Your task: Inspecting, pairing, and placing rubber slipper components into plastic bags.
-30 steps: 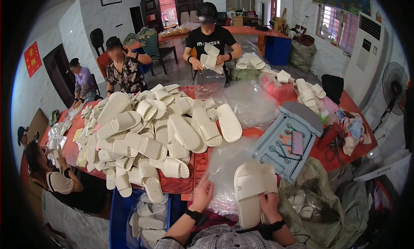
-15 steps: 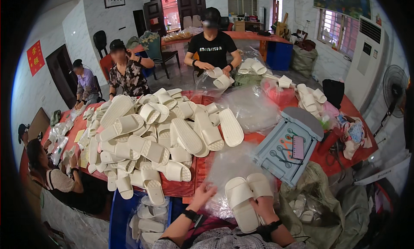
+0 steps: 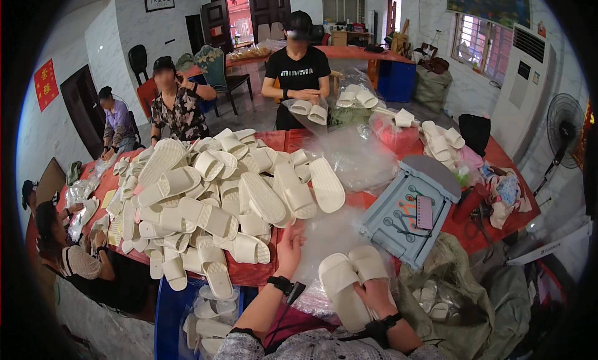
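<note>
A pair of cream slide slippers (image 3: pixel 339 285) lies side by side in my right hand (image 3: pixel 376 299), whose fingers press on the insoles just below the straps. The slippers are over a clear plastic bag (image 3: pixel 324 235) on the table. My left hand (image 3: pixel 289 250) is open and holds nothing; its fingers stretch up beside the near right edge of a big heap of matching slippers (image 3: pixel 212 210). Closest to those fingers is a slipper (image 3: pixel 252 248) at the heap's edge.
Right of the bags stands a blue-grey plastic tray (image 3: pixel 389 226) with a pink phone (image 3: pixel 424 212). A blue bin (image 3: pixel 163 322) with bagged slippers is below the table's edge, and a green woven sack (image 3: pixel 461 285) at right. Across the red table (image 3: pixel 274 137) a co-worker bags slippers; others sit at left.
My left hand has moved up and slightly left, away from the held pair toward the heap. The right hand keeps its pair. The co-worker opposite has drawn a bagged pair closer to themself.
</note>
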`<state>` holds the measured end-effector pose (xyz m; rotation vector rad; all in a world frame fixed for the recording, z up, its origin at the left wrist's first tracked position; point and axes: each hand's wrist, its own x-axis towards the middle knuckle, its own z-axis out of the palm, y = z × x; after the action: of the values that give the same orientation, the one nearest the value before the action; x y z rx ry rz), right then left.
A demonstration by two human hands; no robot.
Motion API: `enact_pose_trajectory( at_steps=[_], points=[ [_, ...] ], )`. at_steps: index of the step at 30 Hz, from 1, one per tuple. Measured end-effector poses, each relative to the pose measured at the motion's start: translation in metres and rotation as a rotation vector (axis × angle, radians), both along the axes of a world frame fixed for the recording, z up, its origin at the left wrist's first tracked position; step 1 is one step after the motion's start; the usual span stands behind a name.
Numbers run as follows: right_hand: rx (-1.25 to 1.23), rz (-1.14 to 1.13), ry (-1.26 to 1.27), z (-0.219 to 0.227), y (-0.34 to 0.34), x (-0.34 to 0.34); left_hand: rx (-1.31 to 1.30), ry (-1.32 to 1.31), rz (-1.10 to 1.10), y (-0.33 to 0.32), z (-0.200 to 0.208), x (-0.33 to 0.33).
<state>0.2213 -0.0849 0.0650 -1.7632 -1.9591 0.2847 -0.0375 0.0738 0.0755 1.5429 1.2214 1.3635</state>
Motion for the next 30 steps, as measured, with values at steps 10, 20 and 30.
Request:
enact_pose_trajectory(
  at_steps=[10,20,30],
  points=[
    [-0.086,-0.074,-0.008,-0.012,0.035,0.007,0.351,0.91,-0.094,-0.056,-0.005,-0.016],
    [0.055,-0.118,0.269,0.007,-0.005,0.04,0.235,1.168,-0.319,-0.075,-0.048,0.01],
    [-0.065,-0.023,0.45,0.037,-0.016,0.025,0.165,1.195,-0.178,-0.061,-0.076,0.042]
  ],
)
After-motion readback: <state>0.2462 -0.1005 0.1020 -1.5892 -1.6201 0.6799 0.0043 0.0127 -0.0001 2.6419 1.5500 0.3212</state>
